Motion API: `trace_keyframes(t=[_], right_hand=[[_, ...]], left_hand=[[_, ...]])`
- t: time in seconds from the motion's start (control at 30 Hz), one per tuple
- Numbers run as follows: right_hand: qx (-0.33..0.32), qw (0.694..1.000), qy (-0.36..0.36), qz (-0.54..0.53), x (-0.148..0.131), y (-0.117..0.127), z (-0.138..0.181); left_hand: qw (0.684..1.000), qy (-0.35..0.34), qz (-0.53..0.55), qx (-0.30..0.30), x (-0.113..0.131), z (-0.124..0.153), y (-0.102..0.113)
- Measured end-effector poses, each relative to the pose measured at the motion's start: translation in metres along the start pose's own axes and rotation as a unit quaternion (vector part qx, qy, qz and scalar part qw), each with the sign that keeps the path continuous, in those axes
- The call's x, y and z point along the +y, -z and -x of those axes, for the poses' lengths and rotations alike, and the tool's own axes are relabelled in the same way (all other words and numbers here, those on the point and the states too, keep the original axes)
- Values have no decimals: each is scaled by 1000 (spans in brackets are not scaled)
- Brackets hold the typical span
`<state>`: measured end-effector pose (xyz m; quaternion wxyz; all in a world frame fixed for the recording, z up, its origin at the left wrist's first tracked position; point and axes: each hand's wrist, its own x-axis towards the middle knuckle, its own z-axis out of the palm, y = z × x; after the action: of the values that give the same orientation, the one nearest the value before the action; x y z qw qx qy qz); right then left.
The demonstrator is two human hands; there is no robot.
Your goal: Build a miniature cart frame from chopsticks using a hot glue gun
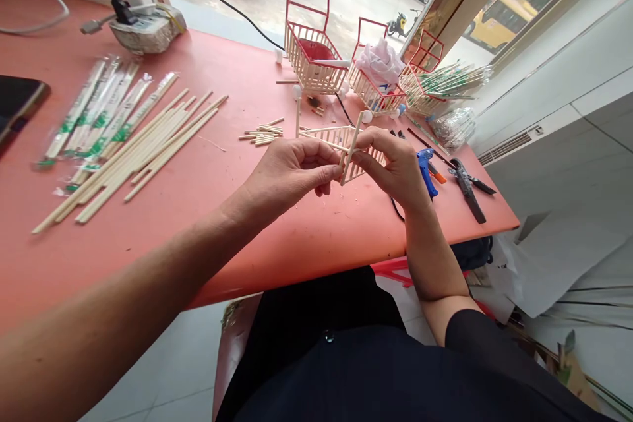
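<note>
Two-handed, grasped stick frame [347,163] with left hand [291,171] and right hand [395,161], beside blue tool [426,175]; seemingly aligned it; next, probably required steadiness.

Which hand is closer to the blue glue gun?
Right. The right hand is just left of the blue glue gun in the picture; the left hand is farther left.

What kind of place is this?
It looks like a little craft workspace, maybe in a shop. You can see loose wooden sticks, a blue glue gun and a slatted stick frame being held.
</note>
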<state>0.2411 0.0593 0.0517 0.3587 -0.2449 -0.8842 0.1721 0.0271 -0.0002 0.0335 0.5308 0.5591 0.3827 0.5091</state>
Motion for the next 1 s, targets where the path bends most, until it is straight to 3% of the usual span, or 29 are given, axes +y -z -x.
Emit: trace_keyframes(t=[0.43, 1.0], right_hand=[[4, 1000, -17, -9, 1, -1, 1], [3, 1000, -6, -18, 2, -1, 2]], left_hand=[[999, -5, -27, 27, 3, 2, -1], [999, 7, -44, 17, 7, 3, 0]])
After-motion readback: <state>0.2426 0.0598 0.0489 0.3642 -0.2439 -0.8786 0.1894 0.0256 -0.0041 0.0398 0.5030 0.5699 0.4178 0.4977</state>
